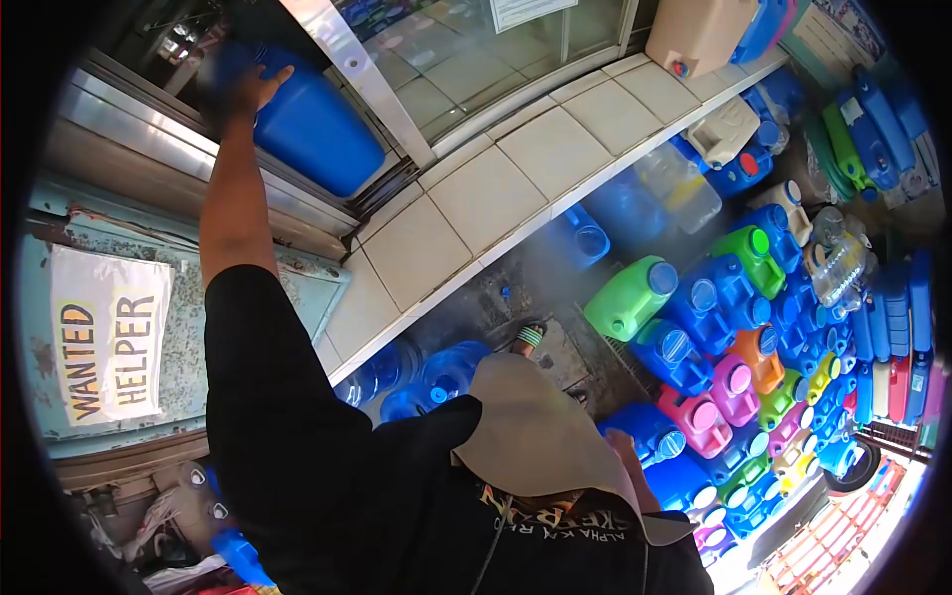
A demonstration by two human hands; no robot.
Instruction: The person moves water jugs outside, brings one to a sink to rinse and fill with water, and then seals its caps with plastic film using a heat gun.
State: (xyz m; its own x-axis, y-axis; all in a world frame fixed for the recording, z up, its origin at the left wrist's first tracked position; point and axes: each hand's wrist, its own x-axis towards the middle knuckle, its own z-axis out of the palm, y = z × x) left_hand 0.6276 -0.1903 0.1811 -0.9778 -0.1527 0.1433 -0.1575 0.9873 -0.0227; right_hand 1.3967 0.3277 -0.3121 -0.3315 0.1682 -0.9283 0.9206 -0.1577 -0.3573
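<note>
1. Largest is the crowd of coloured jugs [699, 307], spread over the floor to my right.
2. Next comes the tiled ledge [486, 193], running between me and the shopfront.
3. Then the door post [372, 89], with an opening on its left.
4. My blue container [322, 129] is in that opening, just beyond the ledge. I judge the step in hand to be handling it there at arm's length; the next move calls for a sure hold high up and clearance from the post. Its long axis runs roughly parallel to the post, so I take it as near upright: base towards me and the ledge, upper end away, under my hand.
5. My left hand [255, 93] touches that upper end, 1 digit stretched along the blue; blur and shade hide the other fingers, so I cannot tell whether they grip.
6. My right hand [624, 449], mostly hidden, is beside a blue jug [647, 432]; I cannot tell if its fingers are closed.
</note>
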